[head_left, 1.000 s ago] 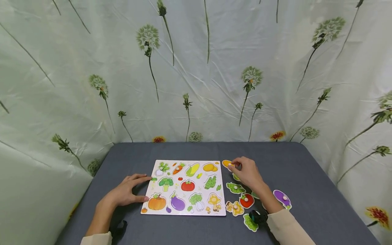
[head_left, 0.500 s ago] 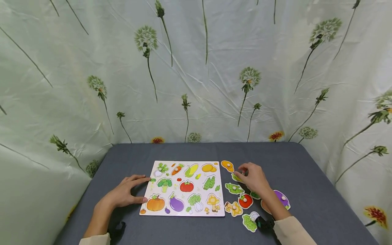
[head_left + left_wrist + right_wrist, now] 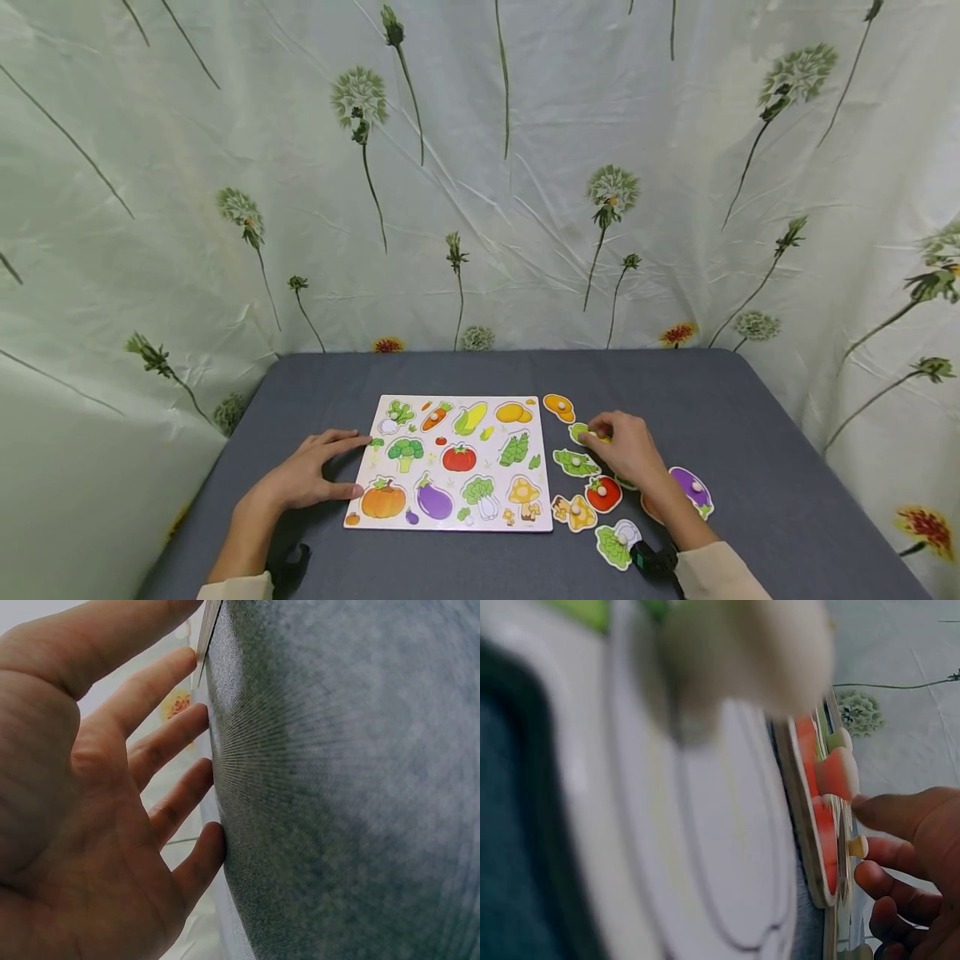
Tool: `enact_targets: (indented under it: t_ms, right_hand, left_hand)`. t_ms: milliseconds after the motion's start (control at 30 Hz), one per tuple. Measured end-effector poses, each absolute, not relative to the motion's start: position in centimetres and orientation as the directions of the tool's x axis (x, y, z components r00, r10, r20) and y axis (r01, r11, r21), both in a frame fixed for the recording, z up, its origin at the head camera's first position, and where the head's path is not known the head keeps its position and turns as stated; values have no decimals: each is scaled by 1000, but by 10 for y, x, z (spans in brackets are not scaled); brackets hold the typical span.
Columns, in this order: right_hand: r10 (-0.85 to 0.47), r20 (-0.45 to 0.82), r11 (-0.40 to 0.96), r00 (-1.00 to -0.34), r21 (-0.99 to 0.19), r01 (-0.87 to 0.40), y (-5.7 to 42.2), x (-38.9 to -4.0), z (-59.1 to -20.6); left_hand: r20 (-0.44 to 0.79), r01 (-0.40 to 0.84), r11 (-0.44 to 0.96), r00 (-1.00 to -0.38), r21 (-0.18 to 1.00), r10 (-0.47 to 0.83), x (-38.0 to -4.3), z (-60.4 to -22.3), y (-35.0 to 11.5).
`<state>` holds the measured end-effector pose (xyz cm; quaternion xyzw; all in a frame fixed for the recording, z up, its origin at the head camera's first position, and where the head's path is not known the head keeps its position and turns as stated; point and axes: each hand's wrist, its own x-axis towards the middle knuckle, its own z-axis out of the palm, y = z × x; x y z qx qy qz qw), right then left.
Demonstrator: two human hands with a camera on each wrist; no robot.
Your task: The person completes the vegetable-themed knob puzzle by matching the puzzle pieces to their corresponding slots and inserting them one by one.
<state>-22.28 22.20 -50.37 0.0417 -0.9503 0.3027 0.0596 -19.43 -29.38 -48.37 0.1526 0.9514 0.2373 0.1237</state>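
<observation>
A white vegetable puzzle board (image 3: 500, 481) lies on the dark grey table. At its left edge my left hand (image 3: 303, 472) rests with spread fingers, thumb and fingertips touching the rim; the left wrist view shows the hand (image 3: 112, 795) with the board's edge at its fingertips. To the board's right, my right hand (image 3: 624, 447) pinches the knob of a green-and-yellow corn puzzle piece (image 3: 578, 432), partly hidden by the fingers. In the right wrist view, thumb and fingers meet at a small yellowish knob (image 3: 857, 846). A carrot piece (image 3: 435, 417) sits in the board.
Around my right hand lie a potato piece (image 3: 558, 407), a pea-pod piece (image 3: 576, 463), a tomato piece (image 3: 603, 495), a mushroom piece (image 3: 581, 513), a leafy cabbage piece (image 3: 612, 546) and an eggplant piece (image 3: 690, 487). A flower-patterned curtain (image 3: 525, 208) hangs behind the table.
My right hand has moved from the potato piece toward me and right, onto the corn piece, where thumb and fingers now meet at its knob. The left hand stays at the board's edge.
</observation>
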Motion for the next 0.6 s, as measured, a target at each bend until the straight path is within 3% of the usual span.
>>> enact_targets:
  t_ms: [333, 600]
  right_hand:
    - [23, 130, 803, -991, -593, -59, 227, -219, -506]
    - [2, 158, 801, -987, -591, -93, 227, -219, -507]
  left_hand:
    - [-168, 226, 836, -921, 500, 350, -191, -483, -292]
    - [-160, 233, 836, -922, 498, 352, -193, -481, -293]
